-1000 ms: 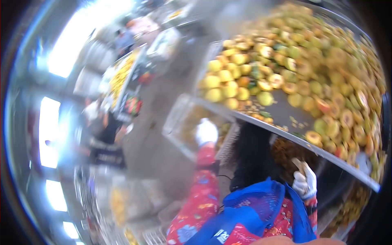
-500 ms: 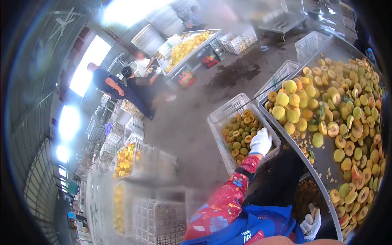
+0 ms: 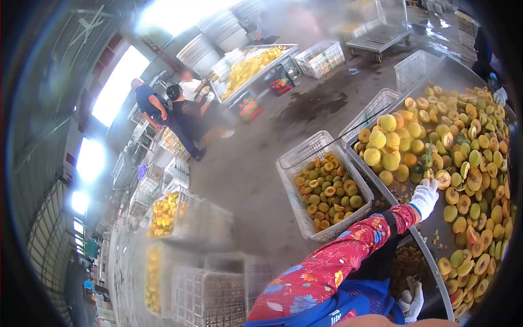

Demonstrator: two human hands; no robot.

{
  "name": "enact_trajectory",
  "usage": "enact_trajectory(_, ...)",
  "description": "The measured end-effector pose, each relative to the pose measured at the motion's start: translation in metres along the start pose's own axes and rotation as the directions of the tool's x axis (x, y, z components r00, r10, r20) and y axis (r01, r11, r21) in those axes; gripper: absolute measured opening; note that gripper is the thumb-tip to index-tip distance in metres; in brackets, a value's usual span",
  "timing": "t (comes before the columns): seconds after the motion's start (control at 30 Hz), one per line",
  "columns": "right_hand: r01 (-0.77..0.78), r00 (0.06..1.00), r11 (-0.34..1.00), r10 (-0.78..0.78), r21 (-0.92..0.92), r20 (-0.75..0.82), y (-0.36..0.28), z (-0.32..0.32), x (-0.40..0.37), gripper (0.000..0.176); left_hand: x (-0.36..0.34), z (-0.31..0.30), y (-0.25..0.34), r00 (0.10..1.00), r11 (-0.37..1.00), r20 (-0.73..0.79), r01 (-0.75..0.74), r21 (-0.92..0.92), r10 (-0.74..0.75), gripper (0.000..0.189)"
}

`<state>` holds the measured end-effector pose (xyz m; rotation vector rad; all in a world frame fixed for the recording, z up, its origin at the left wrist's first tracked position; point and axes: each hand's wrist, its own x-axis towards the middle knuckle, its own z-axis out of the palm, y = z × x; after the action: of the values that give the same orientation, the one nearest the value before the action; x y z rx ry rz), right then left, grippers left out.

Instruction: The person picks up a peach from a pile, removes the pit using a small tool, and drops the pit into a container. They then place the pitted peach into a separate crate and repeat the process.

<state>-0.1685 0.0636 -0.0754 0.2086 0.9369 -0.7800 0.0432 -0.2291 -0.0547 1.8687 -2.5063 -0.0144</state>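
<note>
My left hand (image 3: 425, 198), in a white glove below a red floral sleeve, reaches over the metal table edge to the fruit. Its fingers stretch forward and touch the pile beside a halved yellow peach (image 3: 443, 179). Whole yellow peaches (image 3: 376, 139) lie in a heap just beyond it, and many halves (image 3: 479, 158) cover the table to the right. Low at the bottom, my right hand (image 3: 413, 303), also gloved, has its fingers curled round something brownish, too small to name. Left of the table, a white plastic crate (image 3: 287, 182) holds peach halves.
A dark container of pits (image 3: 406, 264) sits under the table edge (image 3: 400, 215). Crates of fruit (image 3: 188, 215) stand at left. Further back are two people (image 3: 190, 106), another fruit table (image 3: 253, 65) and a metal cart (image 3: 378, 39). A gloved hand (image 3: 499, 96) shows at far right.
My left hand has moved from inside the white crate up and right to the fruit on the table. My right hand stays low. The view has shifted slightly.
</note>
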Motion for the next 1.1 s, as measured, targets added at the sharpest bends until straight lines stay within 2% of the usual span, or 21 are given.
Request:
enact_trajectory(0.1,0.009,0.999,1.000,-0.009,-0.002,0.031,0.001,-0.011,0.001,0.041,-0.008,0.001,-0.012,0.987,0.996,-0.145,0.063,-0.057,-0.071,0.029)
enact_trajectory(0.2,0.033,0.999,0.999,-0.033,-0.027,0.023,0.002,-0.010,-0.004,0.041,-0.037,-0.040,-0.024,0.975,0.953,0.000,0.218,-0.211,-0.223,0.032)
enact_trajectory(0.27,0.049,0.998,0.995,-0.044,-0.084,0.055,0.004,0.006,-0.012,0.040,-0.047,-0.039,-0.034,0.983,0.967,-0.082,0.142,-0.211,-0.162,0.037)
enact_trajectory(0.37,0.141,0.985,0.965,-0.114,-0.219,0.131,0.004,0.045,-0.039,0.035,-0.053,-0.048,-0.045,1.000,0.924,0.000,0.000,-0.382,0.000,0.045)
enact_trajectory(0.43,0.240,0.968,0.921,-0.203,-0.306,0.147,0.009,0.064,-0.056,0.030,-0.066,-0.066,-0.039,1.000,0.695,0.007,0.006,-0.719,-0.001,0.044)
enact_trajectory(0.47,0.267,0.963,0.904,-0.234,-0.334,0.136,0.009,0.075,-0.064,0.027,-0.065,-0.053,-0.035,0.994,0.372,-0.104,-0.103,-0.922,0.018,0.040)
enact_trajectory(0.5,0.311,0.950,0.846,-0.290,-0.433,0.117,0.007,0.084,-0.073,0.026,-0.070,-0.050,-0.031,0.985,0.108,-0.024,-0.043,-0.993,0.173,0.041)
enact_trajectory(0.57,0.362,0.922,0.725,-0.370,-0.586,0.113,0.003,0.099,-0.088,0.025,-0.083,-0.061,-0.014,0.922,-0.403,0.205,0.334,-0.852,0.330,0.043)
enact_trajectory(0.6,0.377,0.910,0.670,-0.395,-0.640,0.123,-0.001,0.106,-0.092,0.025,-0.095,-0.078,0.001,0.846,-0.608,0.385,0.533,-0.589,0.369,0.045)
enact_trajectory(0.63,0.410,0.879,0.565,-0.455,-0.716,0.144,-0.005,0.114,-0.096,0.026,-0.105,-0.088,0.012,0.844,-0.658,0.389,0.533,-0.532,0.369,0.046)
enact_trajectory(0.73,0.482,0.733,0.193,-0.624,-0.855,0.272,-0.005,0.113,-0.097,0.030,-0.135,-0.082,0.043,0.850,-0.582,0.436,0.522,-0.624,0.295,0.049)
enact_trajectory(0.77,0.483,0.687,0.107,-0.662,-0.869,0.300,-0.004,0.114,-0.097,0.031,-0.139,-0.091,0.054,0.809,-0.455,0.549,0.578,-0.678,0.209,0.052)
enact_trajectory(0.8,0.479,0.636,0.015,-0.696,-0.877,0.335,-0.002,0.114,-0.093,0.031,-0.147,-0.083,0.059,0.922,-0.221,0.368,0.385,-0.896,0.116,0.053)
enact_trajectory(0.83,0.466,0.661,0.038,-0.678,-0.884,0.320,-0.005,0.119,-0.099,0.032,-0.158,-0.077,0.062,0.985,0.044,0.150,0.147,-0.988,0.084,0.053)
enact_trajectory(0.87,0.476,0.620,0.023,-0.718,-0.879,0.317,-0.001,0.117,-0.095,0.030,-0.165,-0.070,0.065,0.990,0.303,-0.081,-0.114,-0.946,0.118,0.054)
enact_trajectory(0.9,0.484,0.576,0.007,-0.755,-0.875,0.313,0.002,0.115,-0.089,0.028,-0.164,-0.071,0.070,0.943,-0.358,0.311,0.332,-0.873,0.115,0.054)
enact_trajectory(0.93,0.491,0.531,-0.012,-0.789,-0.871,0.310,0.004,0.114,-0.086,0.026,-0.168,-0.074,0.077,0.946,-0.367,0.311,0.324,-0.872,0.096,0.054)
enact_trajectory(0.97,0.435,0.602,0.129,-0.778,-0.891,0.181,0.003,0.113,-0.086,0.027,-0.174,-0.080,0.085,0.948,-0.377,0.309,0.314,-0.871,0.075,0.054)
enact_trajectory(1.0,0.534,0.566,0.214,-0.810,-0.818,0.158,0.005,0.113,-0.080,0.027,-0.179,-0.087,0.092,0.950,-0.388,0.307,0.302,-0.871,0.052,0.055)
enact_trajectory(1.07,0.713,0.493,0.337,-0.865,-0.615,0.097,0.009,0.110,-0.061,0.026,-0.184,-0.078,0.088,0.939,-0.328,0.304,0.342,-0.881,0.161,0.053)
enact_trajectory(1.1,0.643,0.616,0.498,-0.788,-0.582,0.006,0.002,0.113,-0.070,0.026,-0.188,-0.080,0.088,0.937,-0.272,0.285,0.333,-0.903,0.204,0.051)
